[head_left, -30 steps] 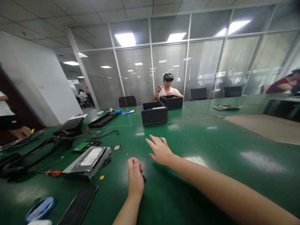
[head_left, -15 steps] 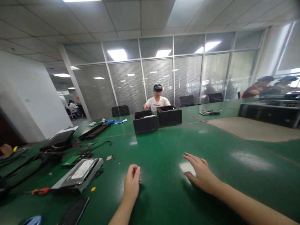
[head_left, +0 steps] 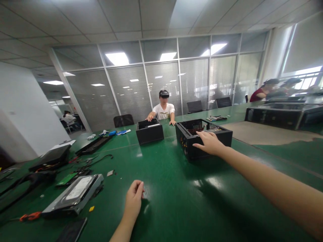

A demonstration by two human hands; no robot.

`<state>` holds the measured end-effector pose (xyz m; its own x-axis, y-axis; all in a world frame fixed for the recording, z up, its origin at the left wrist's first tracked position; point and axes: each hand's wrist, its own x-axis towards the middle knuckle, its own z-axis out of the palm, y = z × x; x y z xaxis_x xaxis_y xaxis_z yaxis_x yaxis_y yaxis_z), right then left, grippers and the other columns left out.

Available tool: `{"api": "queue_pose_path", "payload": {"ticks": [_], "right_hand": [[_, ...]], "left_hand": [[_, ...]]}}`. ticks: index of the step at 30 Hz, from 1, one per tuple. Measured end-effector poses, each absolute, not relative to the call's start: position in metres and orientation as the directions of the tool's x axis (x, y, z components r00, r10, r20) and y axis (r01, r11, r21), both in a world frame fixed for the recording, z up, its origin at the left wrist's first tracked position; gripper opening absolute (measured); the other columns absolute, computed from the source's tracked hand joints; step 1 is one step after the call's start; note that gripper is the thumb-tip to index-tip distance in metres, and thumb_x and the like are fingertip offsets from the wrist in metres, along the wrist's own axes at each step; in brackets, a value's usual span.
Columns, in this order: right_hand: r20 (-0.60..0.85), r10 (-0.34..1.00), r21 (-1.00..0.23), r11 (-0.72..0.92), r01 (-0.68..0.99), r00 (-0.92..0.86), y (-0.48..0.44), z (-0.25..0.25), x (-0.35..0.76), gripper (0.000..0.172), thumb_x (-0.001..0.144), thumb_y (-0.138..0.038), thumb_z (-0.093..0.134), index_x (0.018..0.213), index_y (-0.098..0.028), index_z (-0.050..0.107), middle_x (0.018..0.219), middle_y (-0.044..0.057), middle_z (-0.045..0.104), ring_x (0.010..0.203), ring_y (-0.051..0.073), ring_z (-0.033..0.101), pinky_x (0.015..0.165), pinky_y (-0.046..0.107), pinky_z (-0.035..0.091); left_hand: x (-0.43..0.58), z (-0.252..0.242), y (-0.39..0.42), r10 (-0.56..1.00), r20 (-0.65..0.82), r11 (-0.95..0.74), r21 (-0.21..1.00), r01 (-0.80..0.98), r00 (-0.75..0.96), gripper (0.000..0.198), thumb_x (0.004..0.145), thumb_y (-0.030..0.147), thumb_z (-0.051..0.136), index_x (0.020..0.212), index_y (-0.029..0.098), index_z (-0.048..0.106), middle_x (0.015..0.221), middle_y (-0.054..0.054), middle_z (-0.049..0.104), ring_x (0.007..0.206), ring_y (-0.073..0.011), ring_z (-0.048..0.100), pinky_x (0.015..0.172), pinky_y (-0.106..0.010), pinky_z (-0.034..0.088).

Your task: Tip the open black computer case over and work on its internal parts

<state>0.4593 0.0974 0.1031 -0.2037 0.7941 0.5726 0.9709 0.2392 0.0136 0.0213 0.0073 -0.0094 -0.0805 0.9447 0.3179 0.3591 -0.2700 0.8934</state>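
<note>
The right hand [head_left: 210,143] reaches out over the green worktop [head_left: 176,198] and lies on the near rim of an open-topped black computer case [head_left: 223,137]. Its fingers [head_left: 202,134] are stretched out and slightly spread, touching the rim without closing round it. The case stands at the middle of the worktop, well apart from the left hand [head_left: 133,201]. That hand rests on the worktop close to the person, fingers curled into a loose fist; whether it holds anything cannot be told. To its left lies a hard drive [head_left: 75,195]. A second black case [head_left: 149,133] stands farther back, before a seated person [head_left: 163,109].
</note>
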Motion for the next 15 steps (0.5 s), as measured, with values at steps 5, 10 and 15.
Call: {"api": "queue_pose_path", "payload": {"ticks": [5, 10, 15], "right_hand": [[0.515, 0.846, -0.019, 0.171, 0.985, -0.137, 0.135, 0.108, 0.456, 0.061, 0.085, -0.072, 0.049, 0.106, -0.017, 0.065, 0.108, 0.015, 0.066, 0.105, 0.031, 0.058, 0.09, 0.042, 0.038], [0.519, 0.839, -0.05, 0.222, 0.974, -0.165, 0.109, 0.113, 0.441, 0.052, 0.084, -0.069, 0.054, 0.096, -0.019, 0.065, 0.1, 0.01, 0.067, 0.101, 0.028, 0.058, 0.088, 0.039, 0.034], [0.515, 0.807, -0.072, 0.378, 0.923, -0.29, 0.015, 0.127, 0.4, 0.053, 0.082, -0.071, 0.057, 0.09, -0.019, 0.065, 0.092, 0.007, 0.065, 0.093, 0.025, 0.059, 0.087, 0.039, 0.034]], "left_hand": [[0.021, -0.006, 0.006, 0.95, 0.306, -0.262, 0.892, 0.367, -0.066, 0.028, 0.091, 0.047, 0.051, 0.08, 0.02, 0.054, 0.066, 0.004, 0.054, 0.055, -0.0122, 0.051, 0.055, -0.023, 0.04], [0.022, -0.006, 0.01, 0.956, 0.285, -0.241, 0.901, 0.36, -0.073, 0.03, 0.09, 0.048, 0.051, 0.078, 0.02, 0.053, 0.063, 0.004, 0.053, 0.053, -0.0123, 0.05, 0.054, -0.023, 0.04], [0.032, 0.012, -0.001, 0.949, 0.302, -0.259, 0.907, 0.332, -0.085, 0.031, 0.088, 0.048, 0.054, 0.075, 0.02, 0.054, 0.061, 0.004, 0.054, 0.052, -0.0123, 0.051, 0.054, -0.024, 0.042]]}}
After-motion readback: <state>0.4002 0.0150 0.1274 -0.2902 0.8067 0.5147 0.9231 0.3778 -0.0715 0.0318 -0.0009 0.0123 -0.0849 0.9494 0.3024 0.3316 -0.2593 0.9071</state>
